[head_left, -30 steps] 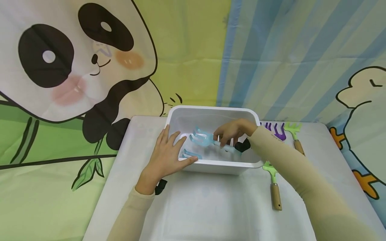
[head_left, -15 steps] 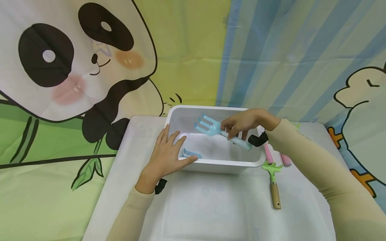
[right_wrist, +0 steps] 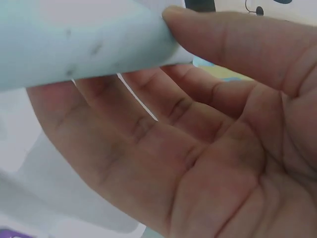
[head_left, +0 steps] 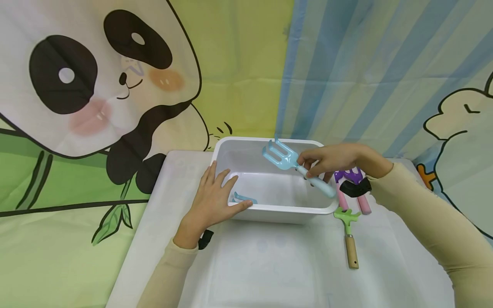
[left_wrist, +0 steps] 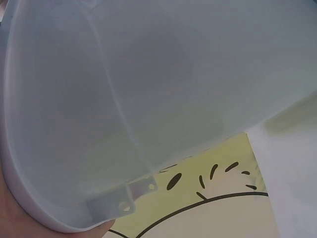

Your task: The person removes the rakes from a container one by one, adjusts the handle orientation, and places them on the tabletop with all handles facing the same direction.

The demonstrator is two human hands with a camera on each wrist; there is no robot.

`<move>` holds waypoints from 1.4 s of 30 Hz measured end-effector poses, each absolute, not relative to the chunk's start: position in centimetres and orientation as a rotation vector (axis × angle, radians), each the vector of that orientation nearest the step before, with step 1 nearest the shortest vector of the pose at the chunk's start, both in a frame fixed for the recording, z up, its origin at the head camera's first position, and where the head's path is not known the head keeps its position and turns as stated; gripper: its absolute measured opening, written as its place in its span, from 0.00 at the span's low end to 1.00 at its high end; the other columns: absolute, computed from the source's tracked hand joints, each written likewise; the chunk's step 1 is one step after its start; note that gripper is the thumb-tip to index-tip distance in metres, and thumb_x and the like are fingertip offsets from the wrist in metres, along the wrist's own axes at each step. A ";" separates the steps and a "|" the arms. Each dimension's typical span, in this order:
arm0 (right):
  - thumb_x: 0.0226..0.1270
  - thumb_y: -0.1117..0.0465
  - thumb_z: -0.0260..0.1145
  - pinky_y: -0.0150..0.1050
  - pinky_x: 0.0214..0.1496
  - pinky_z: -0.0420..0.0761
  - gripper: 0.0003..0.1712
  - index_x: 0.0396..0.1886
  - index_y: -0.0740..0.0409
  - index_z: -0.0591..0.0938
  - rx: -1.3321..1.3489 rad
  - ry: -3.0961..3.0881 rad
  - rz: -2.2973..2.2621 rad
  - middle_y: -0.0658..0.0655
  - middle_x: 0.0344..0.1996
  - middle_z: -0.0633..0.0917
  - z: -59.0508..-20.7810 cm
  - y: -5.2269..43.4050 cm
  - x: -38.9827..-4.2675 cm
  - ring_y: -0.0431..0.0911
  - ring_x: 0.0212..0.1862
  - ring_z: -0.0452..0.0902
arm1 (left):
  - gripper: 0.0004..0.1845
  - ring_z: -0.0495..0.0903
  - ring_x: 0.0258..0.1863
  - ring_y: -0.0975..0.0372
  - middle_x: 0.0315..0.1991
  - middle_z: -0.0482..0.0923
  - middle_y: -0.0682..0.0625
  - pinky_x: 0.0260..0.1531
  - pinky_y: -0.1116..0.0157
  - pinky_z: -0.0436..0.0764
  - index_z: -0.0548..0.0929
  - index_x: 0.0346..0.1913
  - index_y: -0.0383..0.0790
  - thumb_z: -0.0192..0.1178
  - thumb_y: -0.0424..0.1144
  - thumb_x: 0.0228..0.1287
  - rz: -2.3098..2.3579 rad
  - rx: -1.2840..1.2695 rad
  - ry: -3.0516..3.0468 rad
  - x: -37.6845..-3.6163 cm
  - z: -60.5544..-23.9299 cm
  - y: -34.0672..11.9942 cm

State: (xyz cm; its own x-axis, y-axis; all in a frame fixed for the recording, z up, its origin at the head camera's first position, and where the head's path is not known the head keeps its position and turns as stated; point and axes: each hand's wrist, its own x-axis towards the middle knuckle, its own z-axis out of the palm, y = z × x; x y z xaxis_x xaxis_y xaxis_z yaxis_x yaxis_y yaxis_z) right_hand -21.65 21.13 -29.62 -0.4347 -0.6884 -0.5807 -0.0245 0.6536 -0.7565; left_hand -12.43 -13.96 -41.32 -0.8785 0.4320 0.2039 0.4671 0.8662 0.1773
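Note:
My right hand (head_left: 331,160) pinches the handle of a light blue garden hand rake (head_left: 286,157) between thumb and fingers. It holds the rake above the right part of a white plastic bin (head_left: 275,208), tines pointing up and left. In the right wrist view the pale blue handle (right_wrist: 99,42) lies between the thumb and the fingertips. My left hand (head_left: 213,199) rests on the bin's front left corner with fingers spread, thumb along the front rim. Inside the bin near that thumb lies another light blue rake (head_left: 244,198), partly hidden by the front wall.
Right of the bin, on the white table (head_left: 269,265), lie a green rake with a wooden handle (head_left: 348,233) and purple rake heads (head_left: 348,174) near pink handles (head_left: 363,204). The right wrist partly covers them. A printed cloth (head_left: 246,64) hangs behind.
My right hand has lifted the light blue rake from inside the bin, up and to the right, its tines now near the back rim. The left hand has stayed in place.

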 end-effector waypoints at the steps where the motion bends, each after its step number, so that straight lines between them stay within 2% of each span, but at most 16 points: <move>1: 0.76 0.64 0.60 0.50 0.45 0.84 0.17 0.59 0.62 0.69 -0.563 1.887 -0.857 0.66 0.50 0.74 -29.6 21.5 -21.3 0.56 0.47 0.78 | 0.51 0.41 0.76 0.37 0.69 0.68 0.37 0.73 0.45 0.39 0.77 0.67 0.40 0.44 0.80 0.59 -0.334 -0.699 -2.881 -12.4 -41.3 -13.9; 15: 0.77 0.62 0.60 0.49 0.45 0.84 0.19 0.61 0.64 0.68 -0.534 2.007 -0.946 0.67 0.48 0.74 -30.4 27.9 -17.0 0.59 0.46 0.79 | 0.52 0.41 0.76 0.37 0.69 0.68 0.38 0.73 0.46 0.39 0.77 0.68 0.40 0.41 0.81 0.59 -0.313 -0.700 -2.885 -12.4 -41.5 -13.9; 23: 0.77 0.62 0.59 0.46 0.44 0.85 0.20 0.60 0.66 0.66 -0.482 2.118 -1.016 0.66 0.49 0.75 -31.5 32.1 -13.7 0.57 0.45 0.80 | 0.51 0.42 0.76 0.37 0.68 0.69 0.38 0.73 0.46 0.40 0.78 0.66 0.40 0.42 0.81 0.59 -0.328 -0.705 -2.859 -12.3 -41.5 -13.9; 32: 0.78 0.62 0.58 0.46 0.44 0.85 0.25 0.65 0.71 0.61 -0.351 2.163 -1.102 0.69 0.53 0.73 -35.0 36.1 -10.4 0.56 0.47 0.80 | 0.50 0.41 0.76 0.37 0.68 0.69 0.38 0.73 0.47 0.39 0.78 0.66 0.40 0.44 0.80 0.59 -0.343 -0.696 -2.860 -12.2 -41.5 -14.0; 39: 0.80 0.63 0.55 0.48 0.44 0.85 0.22 0.63 0.72 0.61 -0.252 2.156 -1.222 0.70 0.51 0.70 -39.1 38.7 -7.3 0.52 0.47 0.79 | 0.50 0.41 0.76 0.37 0.67 0.69 0.38 0.73 0.47 0.39 0.78 0.66 0.40 0.44 0.80 0.59 -0.351 -0.704 -2.855 -12.3 -41.6 -14.0; 42: 0.79 0.62 0.56 0.51 0.45 0.85 0.24 0.63 0.73 0.62 -0.162 2.157 -1.245 0.69 0.51 0.70 -41.0 39.6 -5.9 0.53 0.48 0.78 | 0.50 0.41 0.76 0.37 0.67 0.69 0.39 0.73 0.47 0.39 0.78 0.66 0.40 0.44 0.80 0.60 -0.351 -0.707 -2.855 -12.3 -41.7 -14.0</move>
State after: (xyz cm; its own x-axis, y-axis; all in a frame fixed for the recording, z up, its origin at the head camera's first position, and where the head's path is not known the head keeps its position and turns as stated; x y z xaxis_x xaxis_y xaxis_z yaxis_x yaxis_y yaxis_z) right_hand -5.87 39.57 -41.01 -0.7907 -0.4010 -0.4625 0.1998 0.5451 -0.8142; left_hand -12.29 -13.98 -41.67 -0.8709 0.4353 0.2279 0.4776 0.8591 0.1840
